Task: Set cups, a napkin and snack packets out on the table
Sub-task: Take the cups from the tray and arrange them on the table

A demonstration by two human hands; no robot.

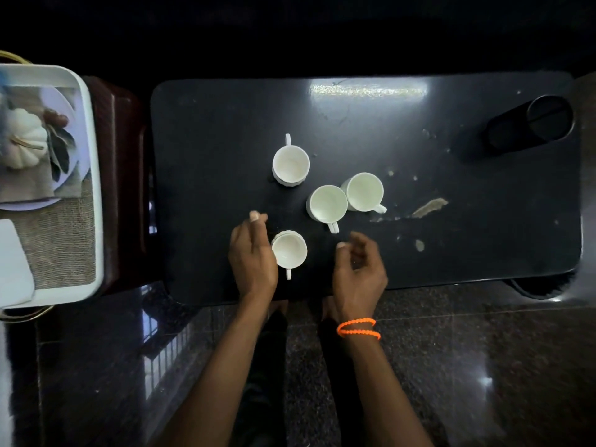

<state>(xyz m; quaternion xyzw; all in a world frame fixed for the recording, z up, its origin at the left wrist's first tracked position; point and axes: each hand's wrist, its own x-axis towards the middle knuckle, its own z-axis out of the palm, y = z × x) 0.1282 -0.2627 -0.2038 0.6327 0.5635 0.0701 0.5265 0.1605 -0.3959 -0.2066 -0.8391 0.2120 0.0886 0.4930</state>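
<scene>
Several white cups stand upright on the black table [451, 259]. The nearest cup [289, 249] has its handle toward me. My left hand [252, 256] rests against its left side, fingers loosely curved, touching the cup's wall. Two cups [327, 203] [365, 191] stand touching each other in the middle, and another cup [291, 164] stands farther back with its handle pointing away. My right hand [359, 269] hovers to the right of the nearest cup, fingers apart and half curled, holding nothing. A white napkin [13, 259] lies in the tray at the left.
A white tray [96, 175] with a printed picture sits on a dark red stool [124, 175] left of the table. A black cylindrical holder [532, 127] lies at the table's far right. The tabletop has scuffed patches [430, 206] right of the cups. Glossy dark floor lies below.
</scene>
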